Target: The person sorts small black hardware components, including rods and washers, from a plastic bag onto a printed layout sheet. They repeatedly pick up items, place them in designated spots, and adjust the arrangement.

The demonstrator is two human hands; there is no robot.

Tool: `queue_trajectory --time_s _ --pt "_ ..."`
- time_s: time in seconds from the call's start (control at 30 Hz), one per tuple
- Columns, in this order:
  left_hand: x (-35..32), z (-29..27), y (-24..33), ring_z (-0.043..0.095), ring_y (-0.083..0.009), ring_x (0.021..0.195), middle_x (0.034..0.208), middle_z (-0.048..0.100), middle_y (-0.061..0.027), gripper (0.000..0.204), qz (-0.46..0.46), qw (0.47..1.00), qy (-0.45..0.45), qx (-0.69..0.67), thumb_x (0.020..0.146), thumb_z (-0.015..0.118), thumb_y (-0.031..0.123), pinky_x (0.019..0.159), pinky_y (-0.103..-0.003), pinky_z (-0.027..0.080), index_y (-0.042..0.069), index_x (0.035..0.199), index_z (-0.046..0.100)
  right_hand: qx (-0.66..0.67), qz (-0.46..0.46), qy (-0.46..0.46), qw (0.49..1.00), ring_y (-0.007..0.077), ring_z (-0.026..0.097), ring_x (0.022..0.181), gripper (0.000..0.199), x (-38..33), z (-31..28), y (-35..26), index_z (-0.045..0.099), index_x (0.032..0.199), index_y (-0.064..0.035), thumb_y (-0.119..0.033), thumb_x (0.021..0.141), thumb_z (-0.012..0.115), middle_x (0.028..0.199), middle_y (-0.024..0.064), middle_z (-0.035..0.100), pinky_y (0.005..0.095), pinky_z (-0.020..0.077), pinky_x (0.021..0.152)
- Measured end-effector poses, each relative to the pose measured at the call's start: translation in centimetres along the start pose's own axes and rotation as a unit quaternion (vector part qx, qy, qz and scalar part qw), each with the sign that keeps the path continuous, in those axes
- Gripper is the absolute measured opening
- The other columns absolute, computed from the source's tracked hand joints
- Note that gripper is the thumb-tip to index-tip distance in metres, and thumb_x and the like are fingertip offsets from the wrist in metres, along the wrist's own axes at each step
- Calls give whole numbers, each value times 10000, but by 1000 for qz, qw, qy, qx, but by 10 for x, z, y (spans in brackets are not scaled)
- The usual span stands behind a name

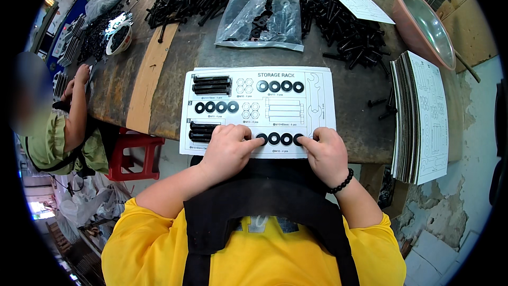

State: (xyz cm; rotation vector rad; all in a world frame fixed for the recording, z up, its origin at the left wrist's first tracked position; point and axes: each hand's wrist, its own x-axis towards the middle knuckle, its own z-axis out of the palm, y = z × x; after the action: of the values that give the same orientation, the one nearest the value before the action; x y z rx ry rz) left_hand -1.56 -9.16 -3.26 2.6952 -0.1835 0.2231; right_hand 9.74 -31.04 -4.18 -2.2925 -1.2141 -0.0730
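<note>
A white printed sheet (317,95) lies on the table's near edge, with outlines for parts. Black bolts (211,85) and rows of black washers (280,86) sit on its outlines. My left hand (228,147) rests on the sheet's lower part, its index finger touching the left end of the bottom row of black washers (280,139). My right hand (327,151), with a black bead bracelet at the wrist, touches the right end of that same row. More bolts (200,131) lie just left of my left hand. Neither hand grips anything.
Heaps of black bolts (344,21) cover the far table around a clear plastic bag (264,16) of parts. A metal bowl (426,24) and a stack of printed sheets (423,116) stand at right. Another person (69,127) sits at left beside a red stool (135,156).
</note>
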Motion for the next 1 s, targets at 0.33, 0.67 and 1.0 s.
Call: queue_trajectory --time_s 0.33,0.67,1.0 --pt "-28 -40 -40 544 -274 744 828 539 -122 295 -169 976 127 -45 714 613 34 664 -359 444 42 1006 573 44 101 47 993 294 548 805 220 51 -20 63 605 990 -73 -65 780 539 847 125 541 365 452 693" --pt "-99 -54 -63 547 -198 746 886 528 -101 601 -310 941 38 -134 636 751 79 671 -290 464 10 1178 501 -1 162 -70 984 336 567 929 263 95 -11 97 543 1073 -36 -142 836 504 984 179 607 392 456 790" --pt "-117 -37 -90 530 -151 694 833 552 -79 634 -332 894 77 -292 643 748 86 650 -276 460 12 1214 481 73 220 -98 968 269 593 621 260 107 -27 88 524 1057 10 -81 821 466 762 168 602 359 464 550"
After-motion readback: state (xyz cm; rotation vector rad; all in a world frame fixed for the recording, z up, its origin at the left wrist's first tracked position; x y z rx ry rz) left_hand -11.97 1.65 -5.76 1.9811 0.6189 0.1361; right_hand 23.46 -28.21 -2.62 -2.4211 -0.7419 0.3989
